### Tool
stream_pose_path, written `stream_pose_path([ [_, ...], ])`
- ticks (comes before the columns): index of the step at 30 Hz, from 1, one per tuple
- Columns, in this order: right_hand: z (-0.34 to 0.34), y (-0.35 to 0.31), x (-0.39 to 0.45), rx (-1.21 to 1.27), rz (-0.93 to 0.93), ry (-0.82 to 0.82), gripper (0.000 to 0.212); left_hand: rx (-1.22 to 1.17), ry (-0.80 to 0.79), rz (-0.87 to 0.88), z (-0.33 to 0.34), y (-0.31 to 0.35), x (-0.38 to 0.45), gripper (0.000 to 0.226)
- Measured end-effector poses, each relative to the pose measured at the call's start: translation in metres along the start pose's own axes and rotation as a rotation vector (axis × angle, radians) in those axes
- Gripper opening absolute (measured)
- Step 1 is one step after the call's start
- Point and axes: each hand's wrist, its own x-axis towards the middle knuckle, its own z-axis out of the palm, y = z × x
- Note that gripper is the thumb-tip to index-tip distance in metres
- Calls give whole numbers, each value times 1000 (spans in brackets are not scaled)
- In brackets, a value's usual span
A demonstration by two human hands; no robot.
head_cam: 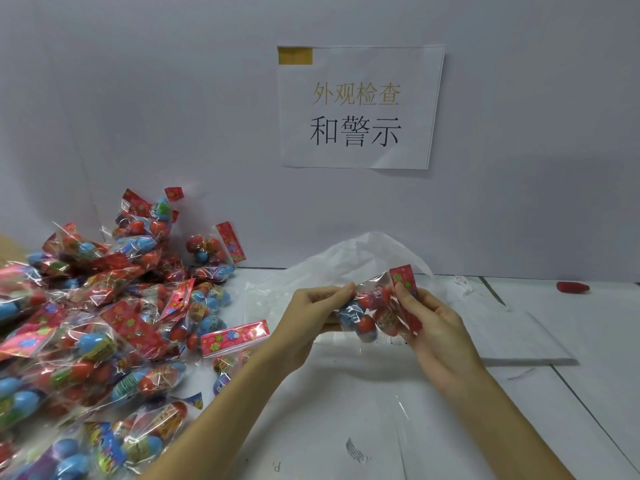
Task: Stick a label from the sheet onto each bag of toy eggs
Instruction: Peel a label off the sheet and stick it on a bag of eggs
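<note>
A clear bag of toy eggs [372, 311] with a red flowered header is held above the table between both hands. My left hand [308, 317] pinches the bag's left end with curled fingers. My right hand [433, 323] grips its right end, just under the red header. Red and blue eggs show through the plastic. A white label sheet [519, 337] lies flat on the table to the right of my right hand. A small printed label [356, 450] lies near the table's front.
A large heap of toy egg bags [97, 327] fills the table's left side. Crumpled clear plastic sheeting [353, 261] lies behind my hands. A red object [573, 286] sits at the far right by the wall. A paper sign [360, 105] hangs on the wall.
</note>
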Motion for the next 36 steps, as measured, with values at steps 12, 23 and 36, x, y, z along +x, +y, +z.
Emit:
stream_pose_path([
  [12,6,15,-3,-197,23,-111,37,-204,142,-47,1,-5,6,27],
  [23,6,15,-2,-294,-145,55,39,70,264,112,15,-8,3,15],
  [36,8,18,-4,-441,-322,-47,29,210,185,223,17,-24,6,41],
])
